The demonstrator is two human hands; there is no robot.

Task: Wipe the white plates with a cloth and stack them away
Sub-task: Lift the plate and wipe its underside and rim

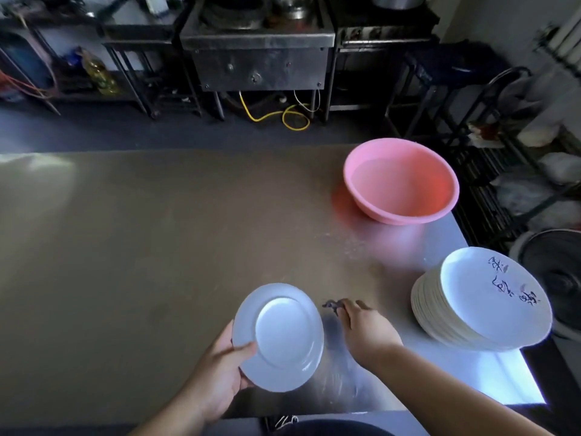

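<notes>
Close over the near edge of a steel worktable [157,247], a person's left hand [217,372] gripped a white plate [279,336] by its lower rim, thumb laid across the top, holding it tilted above the surface. Just beside it, the right hand [366,328] reached down to the tabletop, its fingertips [344,305] at a small dark item [330,305] too blurred to identify; whether they pinched it could not be told. To the right, near the table's corner, stood a tall stack of white plates [481,300], the top one bearing dark brush markings. A pink plastic basin [401,180] sat farther back on the same side. Beyond the table stood a steel stove unit [257,48] with a yellow hose [283,116] coiled beneath it.
</notes>
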